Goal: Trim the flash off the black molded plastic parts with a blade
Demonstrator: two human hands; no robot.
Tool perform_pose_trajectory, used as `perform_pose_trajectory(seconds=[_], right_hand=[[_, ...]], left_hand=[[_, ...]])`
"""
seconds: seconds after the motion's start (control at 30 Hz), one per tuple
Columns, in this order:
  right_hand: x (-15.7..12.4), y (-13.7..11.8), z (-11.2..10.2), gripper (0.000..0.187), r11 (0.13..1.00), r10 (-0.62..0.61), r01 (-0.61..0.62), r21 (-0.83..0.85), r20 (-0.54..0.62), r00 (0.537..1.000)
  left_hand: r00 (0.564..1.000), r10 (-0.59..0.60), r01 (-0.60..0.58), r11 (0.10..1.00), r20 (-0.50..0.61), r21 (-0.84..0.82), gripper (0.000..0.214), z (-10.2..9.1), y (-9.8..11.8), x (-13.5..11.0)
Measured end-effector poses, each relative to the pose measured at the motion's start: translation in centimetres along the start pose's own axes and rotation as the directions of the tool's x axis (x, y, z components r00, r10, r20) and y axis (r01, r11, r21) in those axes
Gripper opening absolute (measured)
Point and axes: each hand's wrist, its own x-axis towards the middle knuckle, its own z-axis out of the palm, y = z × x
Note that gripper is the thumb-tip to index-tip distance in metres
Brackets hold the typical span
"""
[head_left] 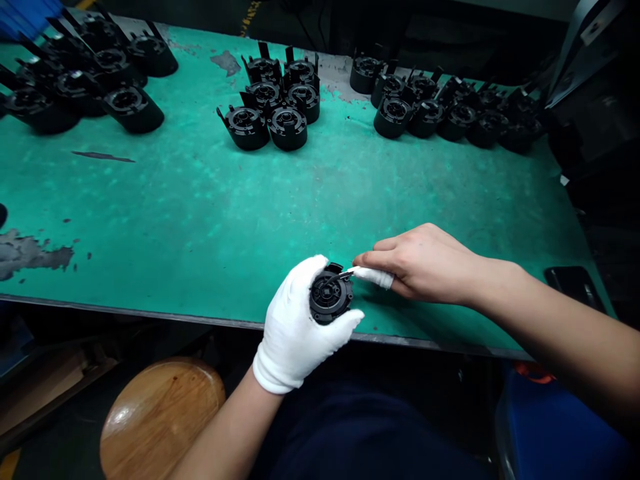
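Note:
My left hand [295, 327], in a white glove, grips a round black plastic part [331, 293] near the front edge of the table. The part's upper face shows concentric rings and a small square centre. My right hand [415, 263] is bare except for a white wrap [374, 277] on the thumb. Between thumb and fingers it pinches a thin dark piece [342, 275], whose far end reaches over the face of the round part. Whether that piece is a tool or a component, I cannot tell.
Across the back of the green table [200, 213] stand black cylindrical housings in a left group [133, 107], a middle group [289, 127] and a right group [393, 117]. A dark phone-like slab [573, 287] lies at right. Below are a wooden stool [160, 420] and a blue bin [555, 427].

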Motion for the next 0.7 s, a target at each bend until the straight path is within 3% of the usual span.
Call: perform_pose_trajectory(seconds=[0.27, 0.57, 0.7], right_hand=[[-2.0, -0.9, 0.3, 0.026, 0.988, 0.068, -0.084, 0.131, 0.121, 0.990], [-4.1, -4.9, 3.1, 0.040, 0.948, 0.272, -0.279, 0.152, 0.068, 0.960], [-4.4, -5.7, 4.0, 0.042, 0.938, 0.278, -0.288, 0.191, 0.077, 0.958]], left_hand=[[1.000, -0.005, 0.005, 1.000, -0.006, -0.007, 0.077, 0.0, 0.0, -0.1], [1.000, -0.001, 0.001, 1.000, -0.030, -0.028, 0.072, 0.3, 0.0, -0.2], [0.998, 0.024, -0.025, 1.000, -0.051, -0.019, 0.074, 0.4, -0.1, -0.2]])
